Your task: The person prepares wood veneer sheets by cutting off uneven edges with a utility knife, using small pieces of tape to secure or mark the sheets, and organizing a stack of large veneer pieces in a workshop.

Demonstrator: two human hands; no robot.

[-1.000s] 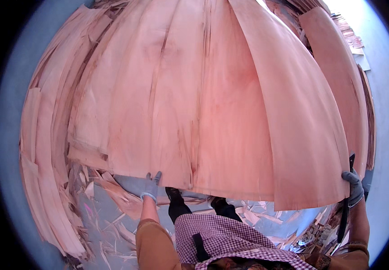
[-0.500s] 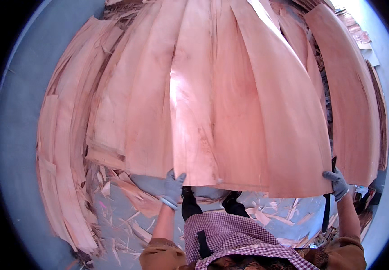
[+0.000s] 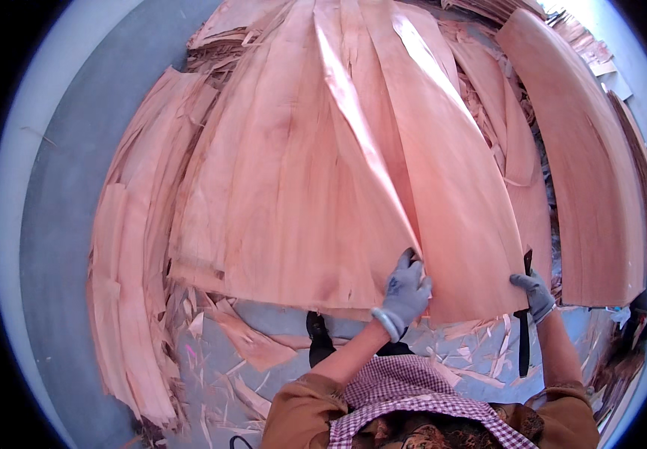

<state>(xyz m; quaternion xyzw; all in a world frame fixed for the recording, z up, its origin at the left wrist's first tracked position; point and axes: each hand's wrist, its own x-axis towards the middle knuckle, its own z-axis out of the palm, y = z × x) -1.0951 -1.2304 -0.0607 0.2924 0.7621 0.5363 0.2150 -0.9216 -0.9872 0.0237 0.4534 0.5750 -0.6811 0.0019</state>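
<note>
Long, pinkish wood veneer sheets (image 3: 278, 187) lie side by side in a broad layer before me. My left hand (image 3: 406, 290), in a grey glove, is closed on the raised, curling edge of a veneer sheet near the middle. To its right, a smooth veneer sheet (image 3: 458, 202) runs away from me, its near right corner by my right hand (image 3: 537, 295). That gloved hand is closed round a dark knife (image 3: 524, 346), which points toward me; its thumb reaches toward the sheet's edge. Whether it also pinches the sheet I cannot tell.
Narrow veneer strips (image 3: 125, 299) are heaped along the left. A neat veneer stack (image 3: 589, 172) stands at the right. Torn scraps (image 3: 252, 340) litter the grey floor (image 3: 282, 310) around my feet. Broken pieces (image 3: 480, 105) lie between the sheets and the right stack.
My left hand has moved right and slightly away from me, with the veneer edge curling beside it. My right hand, with the knife, has shifted a little left.
</note>
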